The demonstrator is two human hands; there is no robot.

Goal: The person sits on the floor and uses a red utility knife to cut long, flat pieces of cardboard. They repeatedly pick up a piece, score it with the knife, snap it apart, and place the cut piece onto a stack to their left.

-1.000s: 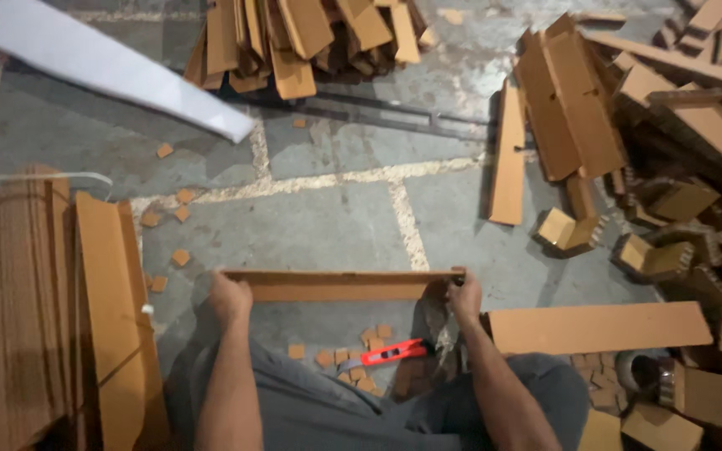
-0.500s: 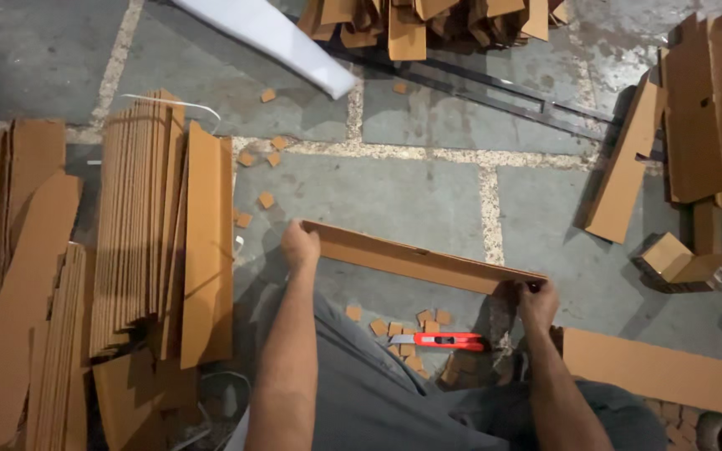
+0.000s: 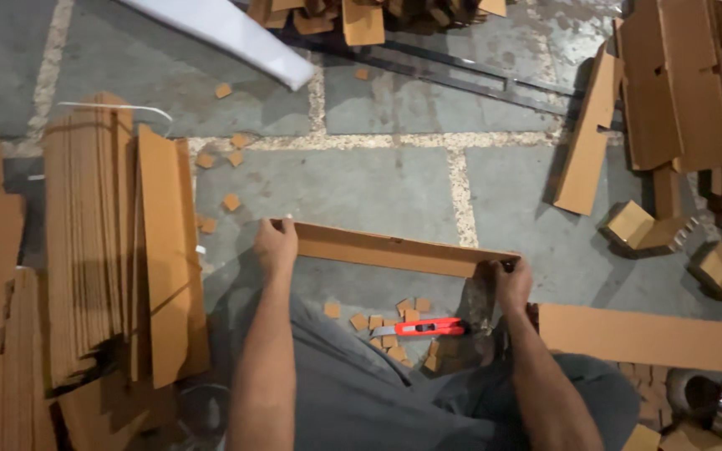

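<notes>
I see the cardboard strip (image 3: 394,249) swung toward the stacked strips (image 3: 94,250) since a second ago, left hand (image 3: 276,247) and right hand (image 3: 511,282) clamped on its ends; the red utility knife (image 3: 428,327) lies below it.

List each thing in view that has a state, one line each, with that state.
Left hand: gripping the strip's left end.
Right hand: gripping the strip's right end.
Strip: held above the floor, slanting down to the right.
Cutter: lying on the floor among scraps, untouched.
Stack: strips packed on edge, left of the person.
Scraps: scattered loose.
</notes>
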